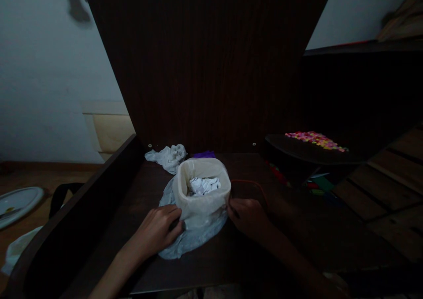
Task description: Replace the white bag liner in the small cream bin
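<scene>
A small bin (201, 188) lined with a white plastic bag stands on a dark wooden desk (297, 228). Crumpled white paper (204, 185) lies inside it. The bag's loose plastic (188, 241) spreads on the desk around the bin's base. My left hand (157, 231) rests on this plastic at the bin's left side, fingers curled against the bag. My right hand (247, 217) is at the bin's right side, fingers closed, pinching a thin red cord (251, 182) that loops behind it.
Another crumpled white bag (168, 156) lies behind the bin, beside a purple object (204, 154). A dark tray with several colourful beads (315, 139) sits at the right. The tall dark desk back (205, 69) rises behind. A white plate (18, 202) lies on the floor at left.
</scene>
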Available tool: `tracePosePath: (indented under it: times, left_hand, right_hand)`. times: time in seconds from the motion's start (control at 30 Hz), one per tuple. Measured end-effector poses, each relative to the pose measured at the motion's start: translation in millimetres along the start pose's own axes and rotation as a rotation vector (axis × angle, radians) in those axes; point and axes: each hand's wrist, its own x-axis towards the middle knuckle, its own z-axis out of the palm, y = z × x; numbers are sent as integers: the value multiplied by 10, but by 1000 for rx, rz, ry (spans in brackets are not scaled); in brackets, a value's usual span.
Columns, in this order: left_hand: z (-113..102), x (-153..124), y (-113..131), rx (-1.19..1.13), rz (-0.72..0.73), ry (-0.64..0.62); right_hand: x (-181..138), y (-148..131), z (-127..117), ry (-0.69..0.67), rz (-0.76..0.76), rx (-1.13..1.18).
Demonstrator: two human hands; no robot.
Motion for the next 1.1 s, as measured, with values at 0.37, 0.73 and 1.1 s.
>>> tracePosePath:
  times: [0.37, 0.73, 1.1]
  left_hand:
    - [-301, -60, -146, -134, -125, 68]
    - [-564, 482, 178, -463, -54, 466]
    - [-546, 529, 135, -488, 1, 378]
  right_hand:
    - [169, 208, -615, -55, -117, 281]
    - [903, -616, -1273, -345, -629, 26]
    - [1350, -698, -764, -709, -548, -71]
